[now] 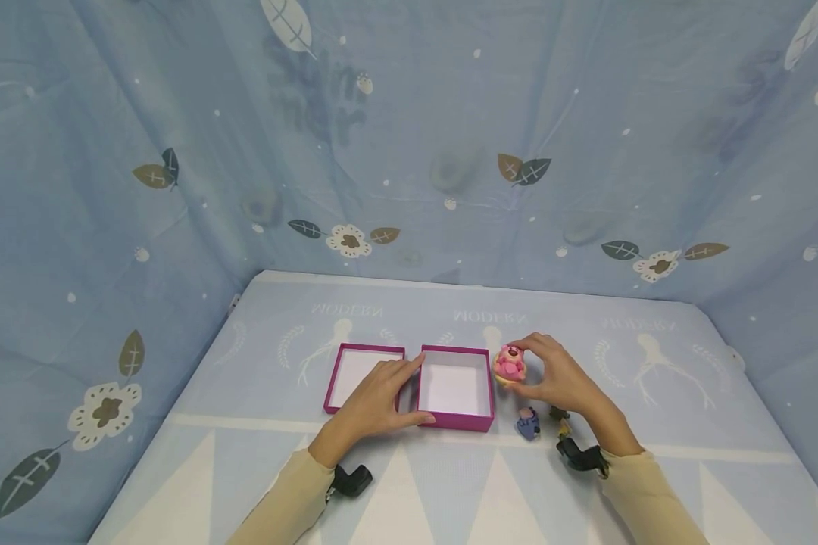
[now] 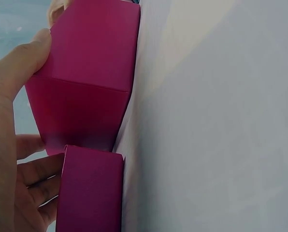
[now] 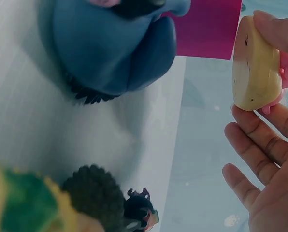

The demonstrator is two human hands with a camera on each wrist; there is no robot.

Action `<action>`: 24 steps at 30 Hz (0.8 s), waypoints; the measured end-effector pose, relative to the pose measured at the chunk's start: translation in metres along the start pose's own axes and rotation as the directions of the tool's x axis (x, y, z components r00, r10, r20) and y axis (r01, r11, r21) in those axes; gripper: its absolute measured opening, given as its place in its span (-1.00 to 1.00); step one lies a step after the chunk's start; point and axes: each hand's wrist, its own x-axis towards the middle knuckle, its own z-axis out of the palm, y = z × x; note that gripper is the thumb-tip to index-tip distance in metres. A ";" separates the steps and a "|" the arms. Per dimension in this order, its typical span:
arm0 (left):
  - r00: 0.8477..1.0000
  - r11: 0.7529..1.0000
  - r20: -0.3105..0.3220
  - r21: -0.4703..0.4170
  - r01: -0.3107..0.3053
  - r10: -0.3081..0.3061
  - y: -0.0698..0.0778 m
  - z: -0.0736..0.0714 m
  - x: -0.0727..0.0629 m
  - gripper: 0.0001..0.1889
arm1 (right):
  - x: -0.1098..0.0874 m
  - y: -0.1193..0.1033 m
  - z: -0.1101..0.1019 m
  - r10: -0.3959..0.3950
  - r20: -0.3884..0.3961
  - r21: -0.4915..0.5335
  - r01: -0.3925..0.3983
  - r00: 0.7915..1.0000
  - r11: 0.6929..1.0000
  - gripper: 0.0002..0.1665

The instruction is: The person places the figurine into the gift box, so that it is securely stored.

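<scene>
A magenta box (image 1: 457,421) with a white inside stands open-topped in the middle of the table. My left hand (image 1: 375,401) spans its left side, thumb at the near corner and fingers toward the far one; the left wrist view shows the thumb (image 2: 35,50) against the magenta wall. To the right of the box, my right hand (image 1: 562,376) pinches a pink bear figurine (image 1: 510,365). Its pale yellow base (image 3: 252,67) faces the right wrist camera, between thumb and fingers. A blue donkey-like figurine (image 1: 528,424) sits below that hand.
A shallow magenta lid (image 1: 330,387) with a white inside lies left of the box, partly behind my left hand. Other small figurines (image 1: 563,428) are near my right wrist, one dark green and spiky (image 3: 93,195). A patterned blue cloth (image 1: 409,151) hangs behind the table.
</scene>
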 end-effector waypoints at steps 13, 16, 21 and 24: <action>1.000 1.000 -0.009 -0.004 -0.009 0.009 0.000 0.001 0.000 0.03 | 0.006 -0.011 0.004 -0.014 0.006 -0.002 0.014 1.000 1.000 -0.26; 1.000 1.000 -0.014 -0.003 -0.012 0.012 0.000 0.001 0.000 0.03 | 0.006 -0.014 0.005 -0.001 0.014 0.010 0.001 1.000 1.000 -0.26; 1.000 1.000 -0.017 0.001 -0.019 0.019 0.000 0.001 0.001 0.04 | 0.008 -0.015 0.007 0.004 0.022 0.013 -0.004 1.000 1.000 -0.25; 1.000 1.000 -0.015 0.003 -0.017 0.017 0.000 0.000 0.001 0.04 | 0.008 -0.015 0.009 0.001 0.024 0.012 -0.002 1.000 1.000 -0.25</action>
